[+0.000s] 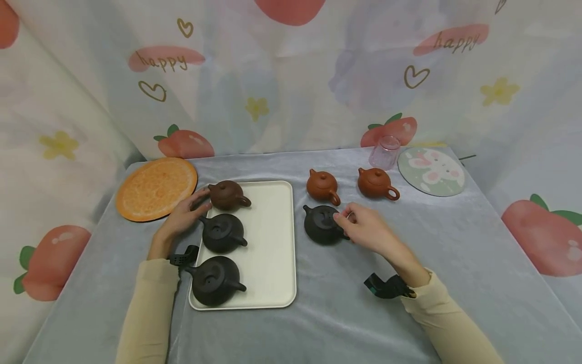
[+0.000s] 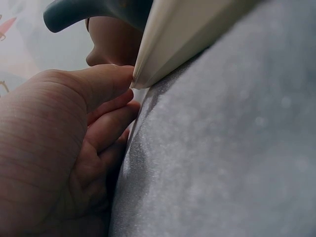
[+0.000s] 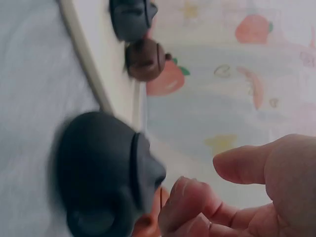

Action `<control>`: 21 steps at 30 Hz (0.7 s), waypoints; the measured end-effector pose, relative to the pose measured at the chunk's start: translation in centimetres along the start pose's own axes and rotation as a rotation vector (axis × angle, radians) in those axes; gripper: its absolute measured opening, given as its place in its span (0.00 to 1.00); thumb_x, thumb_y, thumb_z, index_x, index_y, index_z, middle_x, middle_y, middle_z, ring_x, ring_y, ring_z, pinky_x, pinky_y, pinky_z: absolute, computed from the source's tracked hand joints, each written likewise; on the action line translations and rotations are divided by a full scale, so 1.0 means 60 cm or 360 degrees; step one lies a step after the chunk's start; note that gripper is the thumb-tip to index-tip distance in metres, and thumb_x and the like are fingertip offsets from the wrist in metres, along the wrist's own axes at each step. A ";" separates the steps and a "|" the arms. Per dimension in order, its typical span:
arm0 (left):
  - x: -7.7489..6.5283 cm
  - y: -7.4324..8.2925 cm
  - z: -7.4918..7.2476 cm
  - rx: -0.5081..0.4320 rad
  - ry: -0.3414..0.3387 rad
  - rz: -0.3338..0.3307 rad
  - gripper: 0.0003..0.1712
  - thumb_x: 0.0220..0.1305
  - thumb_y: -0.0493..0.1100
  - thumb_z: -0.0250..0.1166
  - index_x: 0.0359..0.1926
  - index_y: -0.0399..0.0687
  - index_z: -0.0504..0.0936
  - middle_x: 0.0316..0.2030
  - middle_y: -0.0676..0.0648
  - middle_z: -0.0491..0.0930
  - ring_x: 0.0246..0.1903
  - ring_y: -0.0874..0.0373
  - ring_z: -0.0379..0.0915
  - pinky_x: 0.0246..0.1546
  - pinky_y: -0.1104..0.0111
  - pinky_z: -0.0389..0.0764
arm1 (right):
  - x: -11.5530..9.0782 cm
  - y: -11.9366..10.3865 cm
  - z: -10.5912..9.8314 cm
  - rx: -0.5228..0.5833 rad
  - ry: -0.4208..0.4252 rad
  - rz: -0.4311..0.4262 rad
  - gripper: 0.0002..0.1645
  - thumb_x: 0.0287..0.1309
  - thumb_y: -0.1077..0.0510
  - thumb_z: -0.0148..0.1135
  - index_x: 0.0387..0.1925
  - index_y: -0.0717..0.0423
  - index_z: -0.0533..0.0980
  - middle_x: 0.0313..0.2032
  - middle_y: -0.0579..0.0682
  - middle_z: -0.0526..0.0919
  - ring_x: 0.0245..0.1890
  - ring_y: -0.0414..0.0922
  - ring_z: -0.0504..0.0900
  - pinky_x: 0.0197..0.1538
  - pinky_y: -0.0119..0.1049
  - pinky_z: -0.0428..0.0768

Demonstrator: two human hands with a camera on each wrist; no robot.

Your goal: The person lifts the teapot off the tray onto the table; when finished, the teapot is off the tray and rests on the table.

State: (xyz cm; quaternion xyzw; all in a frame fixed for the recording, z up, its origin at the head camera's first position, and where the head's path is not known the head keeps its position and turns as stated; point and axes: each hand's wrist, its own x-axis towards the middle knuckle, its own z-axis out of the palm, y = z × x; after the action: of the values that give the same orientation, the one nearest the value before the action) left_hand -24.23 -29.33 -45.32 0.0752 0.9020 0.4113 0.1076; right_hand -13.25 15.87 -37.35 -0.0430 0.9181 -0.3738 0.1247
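Observation:
My left hand (image 1: 183,215) is at the tray's left edge, its thumb tip against the rim of the cream tray (image 2: 168,39) and its other fingers loosely bent beside it. Along the tray's left side sit a dark brown teapot (image 1: 226,195) at the back and two black teapots, one in the middle (image 1: 223,233) and one in front (image 1: 215,281). Right of the tray, a black teapot (image 3: 98,163) stands on the cloth. Beside its lid and handle is my right hand (image 1: 364,226), thumb and fingers apart with nothing between them in the right wrist view.
Behind the right-hand black teapot stand two reddish-brown teapots, one nearer (image 1: 322,186) and one further right (image 1: 376,183). A pink clear cup (image 1: 385,153) and a round rabbit mat (image 1: 432,172) lie at the back right. An orange round mat (image 1: 156,188) is at the back left.

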 end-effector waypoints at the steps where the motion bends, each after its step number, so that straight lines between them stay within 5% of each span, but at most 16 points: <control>1: 0.000 -0.001 0.001 0.0004 -0.0001 -0.0001 0.39 0.71 0.55 0.58 0.74 0.42 0.58 0.74 0.37 0.54 0.74 0.38 0.46 0.70 0.43 0.51 | 0.000 -0.006 0.003 0.0007 -0.0004 -0.0034 0.16 0.69 0.48 0.54 0.41 0.58 0.74 0.19 0.48 0.76 0.19 0.42 0.74 0.27 0.36 0.70; 6: 0.000 -0.002 0.000 -0.0009 0.0013 0.0007 0.39 0.70 0.56 0.58 0.74 0.43 0.59 0.74 0.38 0.54 0.74 0.39 0.47 0.71 0.44 0.51 | 0.007 -0.038 0.017 0.0066 -0.0020 -0.0148 0.13 0.69 0.50 0.55 0.38 0.57 0.74 0.21 0.53 0.79 0.18 0.41 0.76 0.28 0.36 0.73; 12: -0.002 0.000 -0.002 -0.0015 0.0019 0.0006 0.39 0.70 0.56 0.58 0.74 0.43 0.59 0.74 0.38 0.55 0.74 0.40 0.47 0.70 0.44 0.52 | 0.022 -0.080 0.038 0.0106 -0.0097 -0.0200 0.13 0.69 0.49 0.55 0.35 0.54 0.74 0.16 0.47 0.76 0.17 0.42 0.75 0.27 0.36 0.72; 21: 0.000 -0.005 0.002 -0.0024 0.0021 0.0026 0.38 0.70 0.54 0.59 0.73 0.42 0.60 0.73 0.36 0.56 0.73 0.39 0.49 0.70 0.44 0.52 | 0.062 -0.127 0.093 0.0242 -0.0362 -0.0208 0.16 0.70 0.49 0.53 0.38 0.59 0.76 0.25 0.55 0.82 0.24 0.53 0.80 0.27 0.33 0.71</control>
State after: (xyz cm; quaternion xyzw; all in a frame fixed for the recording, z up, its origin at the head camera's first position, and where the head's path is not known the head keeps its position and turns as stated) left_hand -24.23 -29.44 -45.66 0.0790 0.8990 0.4194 0.0988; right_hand -15.50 6.03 -36.63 -0.1353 0.8623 -0.4423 0.2062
